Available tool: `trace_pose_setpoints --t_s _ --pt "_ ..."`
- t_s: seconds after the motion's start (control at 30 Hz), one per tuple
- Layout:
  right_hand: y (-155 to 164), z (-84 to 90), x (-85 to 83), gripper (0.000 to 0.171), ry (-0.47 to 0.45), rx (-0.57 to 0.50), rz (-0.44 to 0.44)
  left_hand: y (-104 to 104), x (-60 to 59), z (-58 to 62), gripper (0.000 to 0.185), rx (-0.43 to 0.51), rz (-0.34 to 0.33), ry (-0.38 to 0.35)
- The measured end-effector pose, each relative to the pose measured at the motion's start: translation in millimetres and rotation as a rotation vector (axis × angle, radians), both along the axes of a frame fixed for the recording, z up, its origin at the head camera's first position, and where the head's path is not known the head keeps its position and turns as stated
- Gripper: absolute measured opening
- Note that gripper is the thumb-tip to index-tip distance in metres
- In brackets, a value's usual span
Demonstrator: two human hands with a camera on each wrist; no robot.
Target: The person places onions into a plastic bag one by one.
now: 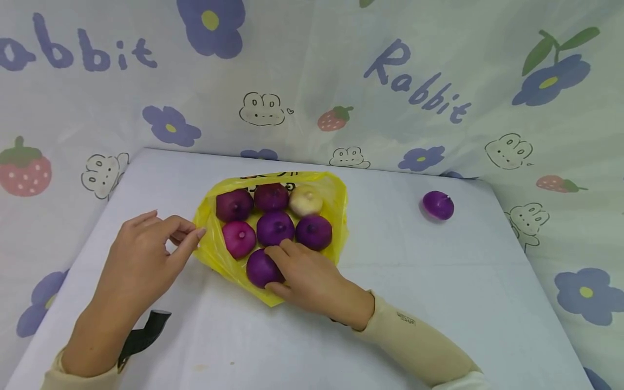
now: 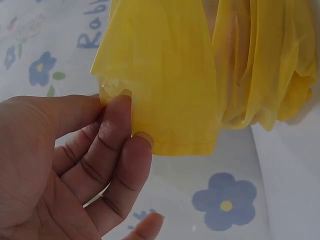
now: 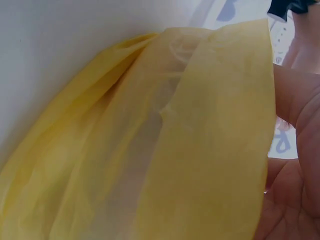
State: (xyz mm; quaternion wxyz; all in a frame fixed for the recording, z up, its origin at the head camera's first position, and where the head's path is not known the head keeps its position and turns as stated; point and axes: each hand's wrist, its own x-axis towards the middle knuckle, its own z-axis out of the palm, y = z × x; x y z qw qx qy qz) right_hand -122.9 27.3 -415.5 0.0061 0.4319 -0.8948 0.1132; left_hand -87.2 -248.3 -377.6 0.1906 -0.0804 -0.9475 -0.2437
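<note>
A yellow plastic bag [image 1: 336, 189] lies spread on the white table [image 1: 439, 281] with several purple and magenta onions and one pale onion [image 1: 306, 200] on it. My left hand [image 1: 192, 236] pinches the bag's left edge between thumb and fingers; the left wrist view shows that pinch [image 2: 117, 97] on the yellow film [image 2: 170, 75]. My right hand [image 1: 271, 269] curls around the front purple onion [image 1: 258, 269] at the bag's near corner, index finger above and thumb below. In the right wrist view yellow bag film [image 3: 175, 150] fills the frame beside the right hand [image 3: 295, 150].
A lone purple onion [image 1: 437, 205] sits on the table to the right, apart from the bag. A black strap [image 1: 143, 336] lies by my left wrist. A printed cloth with flowers and strawberries [image 1: 414, 81] hangs behind and drapes around the table's sides.
</note>
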Motion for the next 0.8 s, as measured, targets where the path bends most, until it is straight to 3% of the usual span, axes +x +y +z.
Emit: trace_pose_setpoints --t_s 0.5,0.8 --pt "12.2 10.7 -1.4 0.046 0.041 -0.085 0.022 1.5 -0.2 1.8 0.016 -0.006 -0.001 0.018" --pt "21.3 18.0 -0.4 0.048 0.010 -0.097 0.008 2.4 1.3 2.6 0.015 -0.010 0.004 0.006"
